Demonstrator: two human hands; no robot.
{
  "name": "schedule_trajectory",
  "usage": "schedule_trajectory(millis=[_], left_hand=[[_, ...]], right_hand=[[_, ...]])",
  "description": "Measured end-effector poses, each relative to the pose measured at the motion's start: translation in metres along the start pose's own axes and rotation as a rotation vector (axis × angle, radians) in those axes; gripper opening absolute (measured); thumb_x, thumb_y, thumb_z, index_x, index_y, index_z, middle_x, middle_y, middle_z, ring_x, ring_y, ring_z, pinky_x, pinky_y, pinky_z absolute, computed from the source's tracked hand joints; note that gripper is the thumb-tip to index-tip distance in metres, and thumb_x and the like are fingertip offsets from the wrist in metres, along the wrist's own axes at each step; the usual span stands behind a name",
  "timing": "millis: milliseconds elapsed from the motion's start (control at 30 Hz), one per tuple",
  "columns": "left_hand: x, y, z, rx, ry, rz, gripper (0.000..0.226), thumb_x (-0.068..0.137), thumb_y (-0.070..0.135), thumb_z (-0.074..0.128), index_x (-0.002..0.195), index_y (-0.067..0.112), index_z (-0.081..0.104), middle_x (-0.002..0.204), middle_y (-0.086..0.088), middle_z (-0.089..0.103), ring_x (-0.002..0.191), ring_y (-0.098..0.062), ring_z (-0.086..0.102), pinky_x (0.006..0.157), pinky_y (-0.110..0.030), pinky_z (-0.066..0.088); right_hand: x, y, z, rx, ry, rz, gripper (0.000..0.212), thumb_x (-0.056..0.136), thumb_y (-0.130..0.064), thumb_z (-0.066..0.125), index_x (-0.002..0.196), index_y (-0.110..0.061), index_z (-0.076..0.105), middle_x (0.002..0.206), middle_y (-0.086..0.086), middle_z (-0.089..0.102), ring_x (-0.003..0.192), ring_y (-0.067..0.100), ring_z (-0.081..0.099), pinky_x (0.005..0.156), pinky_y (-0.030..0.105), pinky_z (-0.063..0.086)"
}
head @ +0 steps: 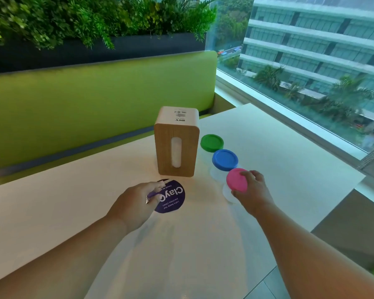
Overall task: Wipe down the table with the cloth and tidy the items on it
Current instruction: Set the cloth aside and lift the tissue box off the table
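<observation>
Right hand point(252, 190) closed on pink-lidded jar point(236, 180): light, slick plastic, best gripped at lid rim. Left hand point(136, 201) pinched thin, floppy purple card point(172, 198).

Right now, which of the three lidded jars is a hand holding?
The pink-lidded jar, nearest the camera in the row; the right hand grips its lid. The blue-lidded jar and green-lidded jar stand untouched.

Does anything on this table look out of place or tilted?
Yes. The wooden tissue box stands on end, its slot facing sideways. The pink-lidded jar tilts in the right hand.
</observation>
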State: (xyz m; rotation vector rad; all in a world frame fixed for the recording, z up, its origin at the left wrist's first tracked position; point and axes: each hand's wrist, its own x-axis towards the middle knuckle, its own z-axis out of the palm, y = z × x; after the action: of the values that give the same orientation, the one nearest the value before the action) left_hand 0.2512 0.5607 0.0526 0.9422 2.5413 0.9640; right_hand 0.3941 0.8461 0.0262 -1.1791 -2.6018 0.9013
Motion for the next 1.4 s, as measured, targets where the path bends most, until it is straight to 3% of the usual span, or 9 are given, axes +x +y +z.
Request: schedule_trajectory(millis=[500, 600, 667, 800, 933, 1100, 1267, 1333, 1400], left_hand=[[0.019, 0.009, 0.004, 0.017, 0.002, 0.021, 0.030, 0.092, 0.032, 0.055, 0.122, 0.034, 0.058, 0.116, 0.015, 0.062, 0.108, -0.009, 0.055, 0.082, -0.022, 0.045], [0.033, 0.021, -0.005, 0.032, 0.124, 0.160, 0.031, 0.089, 0.021, 0.060, 0.119, 0.029, 0.061, 0.105, 0.012, 0.062, 0.099, -0.010, 0.056, 0.083, -0.030, 0.048], [0.048, 0.031, -0.014, 0.046, 0.263, 0.244, 0.036, 0.084, 0.013, 0.064, 0.119, 0.023, 0.060, 0.101, 0.006, 0.055, 0.093, -0.014, 0.054, 0.082, -0.035, 0.048], [0.083, 0.048, -0.034, 0.078, 0.431, 0.244, 0.053, 0.078, 0.013, 0.071, 0.127, 0.012, 0.052, 0.122, -0.012, 0.048, 0.110, -0.027, 0.050, 0.096, -0.034, 0.040], [0.110, 0.064, -0.048, 0.107, 0.352, 0.170, 0.067, 0.079, 0.017, 0.072, 0.138, 0.010, 0.039, 0.142, -0.015, 0.035, 0.130, -0.024, 0.035, 0.101, -0.018, 0.020], [0.130, 0.065, -0.053, 0.157, 0.206, 0.086, 0.069, 0.083, 0.020, 0.069, 0.143, 0.014, 0.034, 0.145, -0.012, 0.038, 0.132, -0.026, 0.036, 0.105, -0.029, 0.028], [0.128, 0.060, -0.046, 0.103, 0.200, 0.051, 0.055, 0.085, 0.018, 0.066, 0.135, 0.019, 0.042, 0.131, -0.008, 0.055, 0.093, -0.024, 0.051, 0.075, -0.024, 0.034], [0.127, 0.056, -0.046, 0.076, 0.220, 0.076, 0.048, 0.083, 0.019, 0.069, 0.127, 0.020, 0.048, 0.131, -0.010, 0.053, 0.101, -0.026, 0.051, 0.078, -0.026, 0.036], [0.124, 0.055, -0.045, 0.092, 0.234, 0.123, 0.042, 0.080, 0.021, 0.071, 0.118, 0.019, 0.052, 0.142, -0.016, 0.042, 0.129, -0.021, 0.040, 0.093, -0.026, 0.034]], right_hand=[[0.037, 0.020, -0.031, -0.058, -0.059, -0.014, 0.065, 0.082, -0.015, 0.070, 0.139, -0.023, 0.041, 0.150, 0.003, 0.024, 0.125, 0.029, 0.042, 0.100, 0.030, 0.037], [0.037, 0.020, -0.029, -0.040, -0.069, 0.019, 0.068, 0.079, -0.020, 0.073, 0.139, -0.025, 0.041, 0.148, 0.002, 0.025, 0.124, 0.028, 0.042, 0.097, 0.030, 0.039], [0.036, 0.017, -0.028, -0.086, -0.011, 0.003, 0.071, 0.076, -0.030, 0.076, 0.138, -0.028, 0.041, 0.148, 0.001, 0.028, 0.127, 0.028, 0.038, 0.104, 0.041, 0.039], [0.026, 0.002, -0.022, -0.054, 0.188, -0.121, 0.061, 0.081, -0.028, 0.070, 0.136, -0.020, 0.045, 0.145, 0.003, 0.036, 0.130, 0.028, 0.035, 0.107, 0.046, 0.035], [0.011, -0.015, -0.008, 0.078, 0.298, -0.249, 0.040, 0.082, -0.014, 0.068, 0.121, -0.014, 0.060, 0.129, 0.004, 0.051, 0.120, 0.026, 0.044, 0.103, 0.035, 0.036], [0.001, -0.031, 0.019, 0.205, 0.061, -0.180, 0.033, 0.089, -0.014, 0.061, 0.122, -0.015, 0.059, 0.127, 0.003, 0.057, 0.113, 0.019, 0.055, 0.100, 0.041, 0.044], [0.005, -0.054, 0.031, 0.188, -0.151, -0.087, 0.046, 0.098, -0.025, 0.048, 0.143, -0.023, 0.039, 0.145, 0.002, 0.044, 0.133, 0.019, 0.042, 0.112, 0.039, 0.031], [0.009, -0.062, 0.033, 0.211, -0.195, -0.039, 0.048, 0.099, -0.030, 0.044, 0.145, -0.027, 0.033, 0.145, 0.005, 0.045, 0.132, 0.023, 0.042, 0.111, 0.043, 0.033], [0.011, -0.069, 0.034, 0.265, -0.231, 0.011, 0.049, 0.099, -0.035, 0.042, 0.146, -0.032, 0.029, 0.143, 0.008, 0.047, 0.129, 0.026, 0.045, 0.108, 0.046, 0.037]])
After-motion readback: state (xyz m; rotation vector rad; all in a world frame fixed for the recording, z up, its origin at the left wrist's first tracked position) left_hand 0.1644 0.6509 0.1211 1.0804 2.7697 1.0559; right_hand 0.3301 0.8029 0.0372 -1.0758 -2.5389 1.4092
